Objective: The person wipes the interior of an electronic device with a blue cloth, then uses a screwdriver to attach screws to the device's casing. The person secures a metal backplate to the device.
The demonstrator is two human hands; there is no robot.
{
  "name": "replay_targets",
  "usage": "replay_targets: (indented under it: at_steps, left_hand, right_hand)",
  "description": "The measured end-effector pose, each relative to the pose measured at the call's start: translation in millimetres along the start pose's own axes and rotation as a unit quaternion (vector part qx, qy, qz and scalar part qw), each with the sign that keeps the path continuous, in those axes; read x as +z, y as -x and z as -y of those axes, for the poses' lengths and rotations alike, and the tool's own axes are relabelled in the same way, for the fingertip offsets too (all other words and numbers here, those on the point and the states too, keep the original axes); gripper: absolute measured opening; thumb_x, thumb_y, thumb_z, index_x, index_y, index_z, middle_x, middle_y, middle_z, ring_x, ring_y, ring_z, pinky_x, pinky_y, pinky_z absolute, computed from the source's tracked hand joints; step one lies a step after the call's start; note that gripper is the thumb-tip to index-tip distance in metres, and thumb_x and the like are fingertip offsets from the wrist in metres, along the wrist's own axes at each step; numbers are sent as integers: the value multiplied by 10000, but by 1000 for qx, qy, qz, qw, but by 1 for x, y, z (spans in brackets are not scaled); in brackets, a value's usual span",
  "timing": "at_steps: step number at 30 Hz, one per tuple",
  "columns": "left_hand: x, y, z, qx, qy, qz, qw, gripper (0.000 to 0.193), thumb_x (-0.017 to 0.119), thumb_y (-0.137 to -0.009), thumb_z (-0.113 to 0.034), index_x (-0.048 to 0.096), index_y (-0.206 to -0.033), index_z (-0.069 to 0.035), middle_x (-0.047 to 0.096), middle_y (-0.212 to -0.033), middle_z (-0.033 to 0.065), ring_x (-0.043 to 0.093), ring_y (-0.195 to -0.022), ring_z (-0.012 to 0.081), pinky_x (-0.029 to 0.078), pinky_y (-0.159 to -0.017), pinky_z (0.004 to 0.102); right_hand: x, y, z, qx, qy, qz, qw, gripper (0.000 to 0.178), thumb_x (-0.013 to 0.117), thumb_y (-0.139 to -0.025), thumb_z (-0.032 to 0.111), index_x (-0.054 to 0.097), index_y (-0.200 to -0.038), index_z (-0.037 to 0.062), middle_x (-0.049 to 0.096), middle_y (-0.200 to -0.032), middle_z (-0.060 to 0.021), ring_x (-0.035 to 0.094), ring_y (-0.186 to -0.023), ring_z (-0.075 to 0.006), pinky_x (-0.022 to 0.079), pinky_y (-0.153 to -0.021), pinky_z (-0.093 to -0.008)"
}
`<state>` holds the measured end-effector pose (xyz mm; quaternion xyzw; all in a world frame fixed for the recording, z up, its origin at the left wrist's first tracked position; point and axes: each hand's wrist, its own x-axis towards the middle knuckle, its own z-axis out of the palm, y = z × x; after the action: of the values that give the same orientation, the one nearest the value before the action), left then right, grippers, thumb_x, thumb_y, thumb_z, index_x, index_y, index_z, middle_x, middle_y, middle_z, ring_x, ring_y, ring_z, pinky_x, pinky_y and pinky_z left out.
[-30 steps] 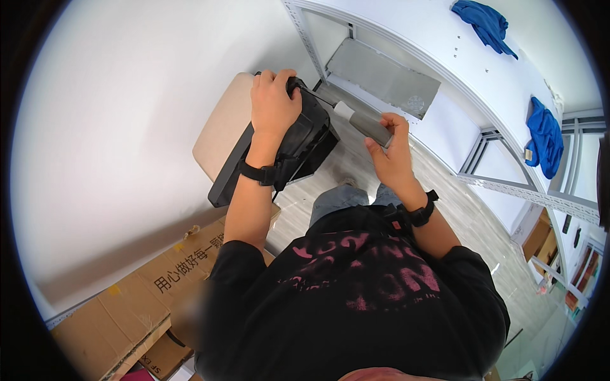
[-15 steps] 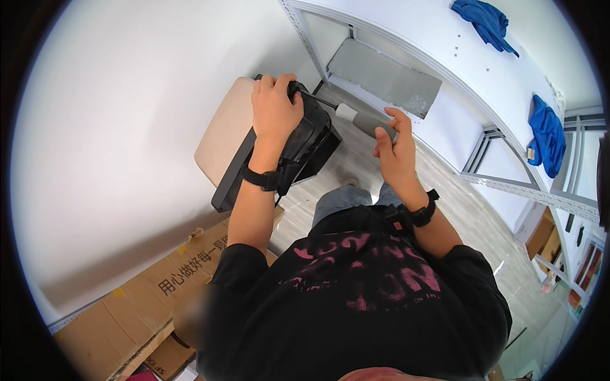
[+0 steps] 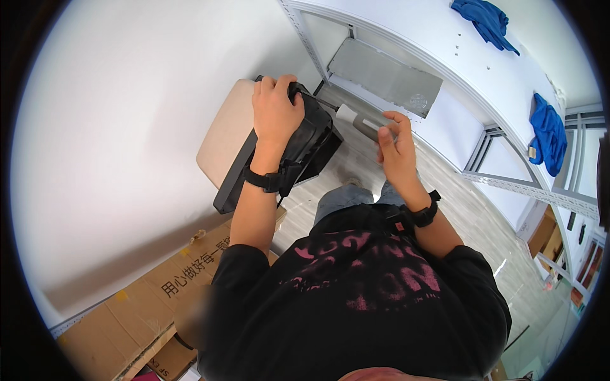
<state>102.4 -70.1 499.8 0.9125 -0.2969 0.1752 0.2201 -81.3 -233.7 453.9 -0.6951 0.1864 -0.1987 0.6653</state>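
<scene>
A black plastic housing [image 3: 311, 124] with a beige panel [image 3: 222, 127] on its left stands against the wall, tilted in my view. My left hand [image 3: 276, 108] is wrapped over its upper end, fingers bent over the far edge. In my right hand [image 3: 397, 152] is a screwdriver [image 3: 363, 125] with a grey and white handle, held between thumb and fingers. Its dark shaft points left to the housing beside my left fingertips. The tip, and whatever it touches, is too hidden to make out.
A white shelf rack [image 3: 406, 47] runs along the right, with a grey metal panel [image 3: 387, 76] on its lower level. Two blue cloths [image 3: 486, 24] lie on top, near several small screws. At lower left sits a cardboard box [image 3: 136, 305]. Pale wood-look flooring [image 3: 356, 165] shows between.
The screwdriver handle has turned about its length, so more of its white side shows. My right fingers have shifted slightly on it. The left hand and the housing stay nearly in place.
</scene>
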Motion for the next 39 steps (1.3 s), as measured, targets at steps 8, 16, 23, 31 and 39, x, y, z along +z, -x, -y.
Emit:
replay_targets:
  at_steps: [8, 16, 23, 31, 39]
  left_hand:
    - [2, 0, 2, 2, -4, -2, 1000, 284, 700, -707, -64, 653, -983, -114, 556, -853, 105, 535, -859, 308, 461, -768, 396]
    - [1, -1, 2, 17, -8, -3, 1000, 276, 699, -697, -82, 648, -967, -101, 528, -849, 105, 523, -846, 299, 453, -738, 409]
    - [1, 2, -1, 19, -18, -11, 1000, 278, 693, -697, -75, 643, -969, -102, 524, -857, 108, 519, -840, 300, 455, -731, 409]
    - [-2, 0, -3, -1, -15, 12, 1000, 290, 692, -706, -73, 644, -990, -111, 557, -869, 109, 533, -875, 310, 460, -774, 397]
    - [2, 3, -3, 25, -26, -11, 999, 273, 693, -688, -73, 647, -956, -95, 522, -840, 108, 517, -833, 299, 449, -732, 403]
  right_hand:
    - [6, 1, 3, -9, 16, -28, 999, 379, 591, -926, 243, 462, -1212, 30, 485, -958, -114, 463, -868, -202, 412, -827, -313]
    - [13, -3, 8, -147, 47, -65, 986, 372, 592, -921, 206, 443, -1222, 47, 523, -840, -64, 505, -691, -144, 430, -666, -279]
    - [0, -3, 13, 77, -47, 15, 996, 393, 606, -915, 209, 427, -1227, 50, 527, -884, -62, 511, -603, -91, 415, -553, -244]
    - [6, -4, -2, -175, 24, -62, 982, 367, 632, -907, 250, 485, -1178, 53, 543, -986, -103, 539, -691, -175, 460, -678, -308]
    - [-3, -3, 9, 81, 11, 2, 997, 382, 645, -890, 202, 478, -1188, 32, 547, -952, -116, 552, -888, -219, 469, -735, -335]
